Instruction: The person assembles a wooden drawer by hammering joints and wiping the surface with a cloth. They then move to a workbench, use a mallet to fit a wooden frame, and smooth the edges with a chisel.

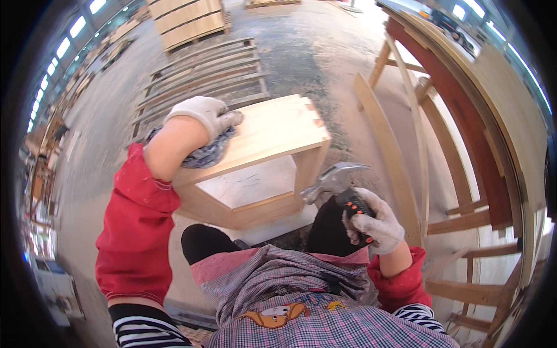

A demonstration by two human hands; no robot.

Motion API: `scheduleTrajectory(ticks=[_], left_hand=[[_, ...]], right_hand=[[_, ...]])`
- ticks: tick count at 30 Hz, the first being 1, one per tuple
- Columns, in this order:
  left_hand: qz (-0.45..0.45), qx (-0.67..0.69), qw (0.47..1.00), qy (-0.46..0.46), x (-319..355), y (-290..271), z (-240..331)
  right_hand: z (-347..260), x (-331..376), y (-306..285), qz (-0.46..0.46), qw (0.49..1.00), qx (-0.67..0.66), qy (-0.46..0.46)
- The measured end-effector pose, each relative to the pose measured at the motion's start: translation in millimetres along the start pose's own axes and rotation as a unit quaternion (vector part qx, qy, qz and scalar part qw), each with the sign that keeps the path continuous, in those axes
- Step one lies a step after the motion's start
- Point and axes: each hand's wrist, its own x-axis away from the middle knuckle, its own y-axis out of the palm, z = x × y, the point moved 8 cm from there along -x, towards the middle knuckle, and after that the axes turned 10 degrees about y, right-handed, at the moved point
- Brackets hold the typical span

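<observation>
A pale wooden drawer-like frame [272, 124] stands in front of my knees, with finger joints showing at its right corner and a light bottom panel inside. My left hand [200, 113], in a whitish work glove, presses on its upper left side, fingers curled over a crumpled blue-grey patterned cloth [212, 152]. The glove and forearm cover part of that cloth. In my gloved right hand [377, 223] is a claw hammer [335, 181], gripped by its black and orange handle. Its metal head points up and left, beside the frame's right end and apart from it.
A slatted wooden pallet [200, 75] lies on the floor beyond the frame, with a stack of wooden panels [188, 23] farther back. On the right, a wooden workbench [458, 75] stands close by, a long board [389, 151] leaning near its legs.
</observation>
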Motion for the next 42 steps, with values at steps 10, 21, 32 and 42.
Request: scheduleTrajectory(ticks=[10, 21, 32, 42], left_hand=[[0.202, 0.361, 0.908, -0.058, 149.2, 34.7, -194.1], [0.24, 0.617, 0.749, -0.022, 165.3, 66.6, -168.3], [0.278, 0.558, 0.78, -0.055, 152.4, 69.7, -181.5], [0.269, 0.656, 0.705, 0.013, 136.5, 82.6, -187.5]], right_hand=[[-35.2, -20.5, 97.5, -0.062, 0.977, 0.184, -0.087], [-81.0, -64.2, 248.4, -0.088, 0.817, 0.491, -0.29], [-97.3, -61.3, 277.1, -0.069, 0.797, 0.556, -0.226], [-80.4, -83.8, 319.2, -0.116, 0.769, 0.509, -0.37]])
